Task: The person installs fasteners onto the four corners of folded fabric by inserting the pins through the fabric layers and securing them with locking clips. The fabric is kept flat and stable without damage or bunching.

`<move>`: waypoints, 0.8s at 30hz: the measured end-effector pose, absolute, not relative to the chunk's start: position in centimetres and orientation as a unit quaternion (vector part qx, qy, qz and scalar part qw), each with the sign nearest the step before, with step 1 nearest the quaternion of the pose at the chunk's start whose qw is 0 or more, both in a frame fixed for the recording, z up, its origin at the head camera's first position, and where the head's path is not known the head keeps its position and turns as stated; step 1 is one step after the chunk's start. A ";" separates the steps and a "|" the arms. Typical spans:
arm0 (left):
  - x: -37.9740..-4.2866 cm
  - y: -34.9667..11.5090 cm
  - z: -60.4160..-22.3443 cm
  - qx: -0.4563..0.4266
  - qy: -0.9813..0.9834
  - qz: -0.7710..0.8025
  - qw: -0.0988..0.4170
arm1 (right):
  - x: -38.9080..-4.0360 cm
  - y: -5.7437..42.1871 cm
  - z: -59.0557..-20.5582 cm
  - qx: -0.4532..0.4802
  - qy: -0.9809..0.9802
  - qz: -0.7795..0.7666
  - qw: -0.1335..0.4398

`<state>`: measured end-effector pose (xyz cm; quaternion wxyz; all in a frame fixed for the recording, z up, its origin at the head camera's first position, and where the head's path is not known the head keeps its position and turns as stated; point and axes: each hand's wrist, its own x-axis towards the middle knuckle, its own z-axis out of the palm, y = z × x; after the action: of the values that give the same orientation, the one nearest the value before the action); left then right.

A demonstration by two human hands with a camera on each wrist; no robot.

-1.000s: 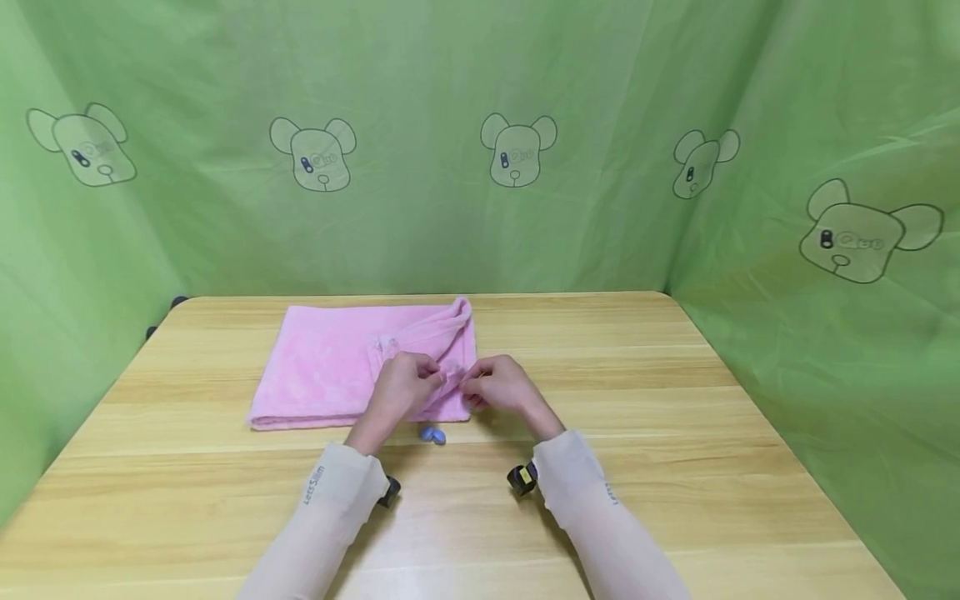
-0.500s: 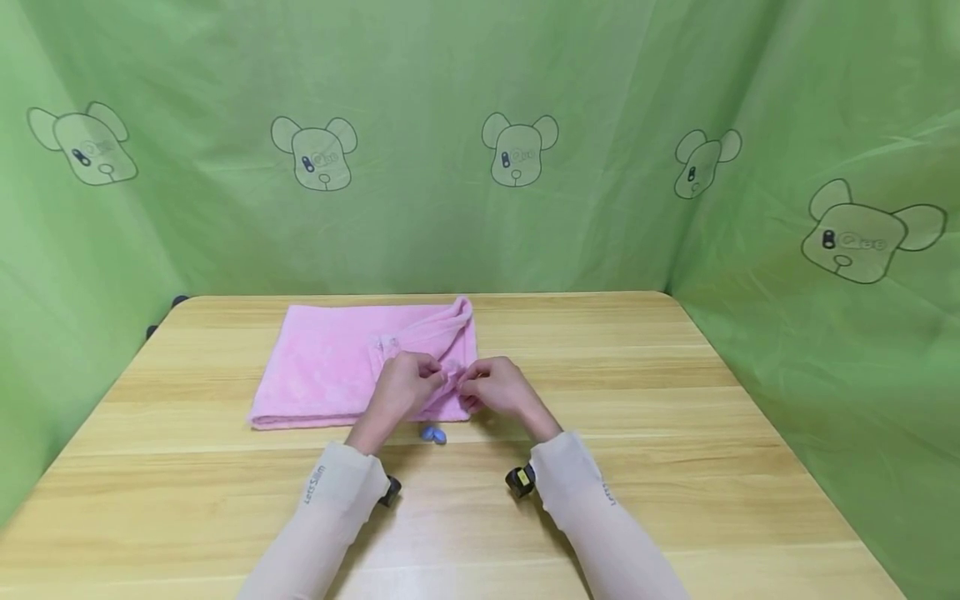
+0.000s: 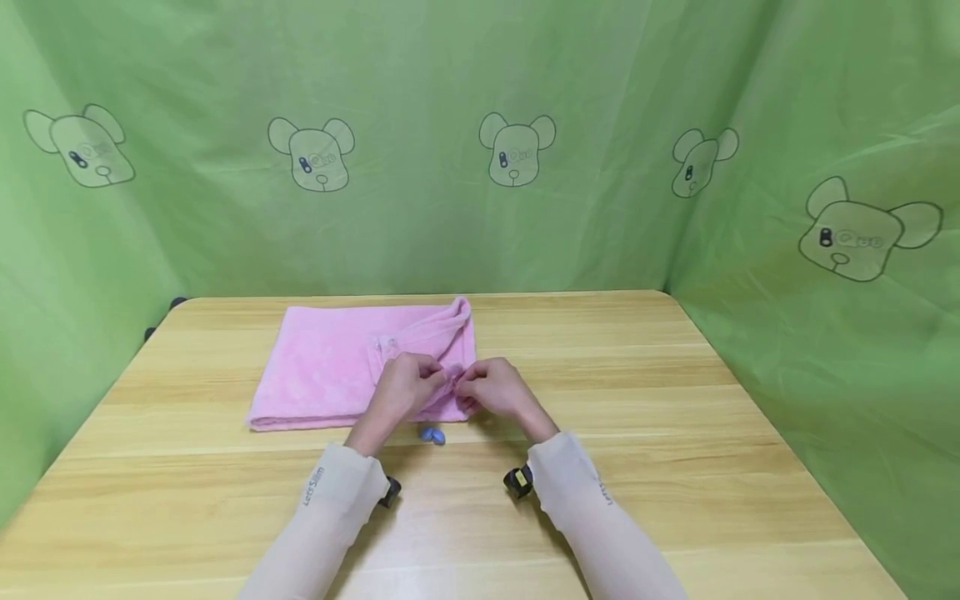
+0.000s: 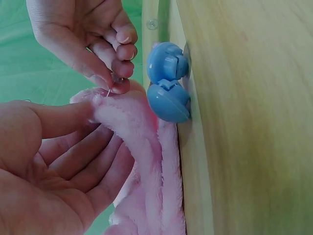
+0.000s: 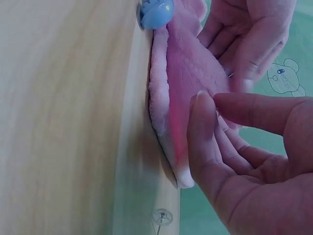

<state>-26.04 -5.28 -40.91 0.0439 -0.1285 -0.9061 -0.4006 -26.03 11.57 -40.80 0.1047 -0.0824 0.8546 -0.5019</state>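
A pink plush blanket [image 3: 322,358] lies folded on the table, with its right corner partly turned back. My left hand [image 3: 403,387] pinches an edge of this fabric between thumb and fingers. Close beside it, my right hand [image 3: 495,387] pinches a small pin [image 4: 116,78] with a clear head; its thin shaft meets the raised fabric in the left wrist view. How deep the point sits cannot be seen. Two rounded blue plastic fastener caps [image 4: 166,61] with slots lie together at the blanket's front edge.
On the wooden table [image 3: 637,500], another clear disc-headed pin [image 5: 161,216] shows in the right wrist view. Small clear pieces [image 3: 386,342] rest on the blanket behind the left hand. Green curtains [image 3: 420,233] with bear outlines stand around the table's back and sides.
My right hand has shifted slightly left, nearer the left hand and the pinched fabric. The left hand has stayed nearly still, and the blue caps have not moved.
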 end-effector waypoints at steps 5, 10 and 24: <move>-26.0 -5.4 -40.9 -0.136 -0.904 -0.402 0.061 | -26.1 11.4 -40.9 -0.084 0.852 -0.507 0.102; -26.0 -5.4 -40.9 -0.124 -0.902 -0.411 0.034 | -26.2 11.4 -41.0 -0.075 0.843 -0.522 0.104; -26.1 -5.4 -41.0 -0.112 -0.896 -0.429 0.002 | -26.2 11.9 -41.2 -0.099 0.794 -0.577 0.163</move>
<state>-26.10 -5.44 -41.00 0.0018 -0.1116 -0.8962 -0.4294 -26.19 11.90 -41.15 0.1631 -0.0991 0.7944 -0.5766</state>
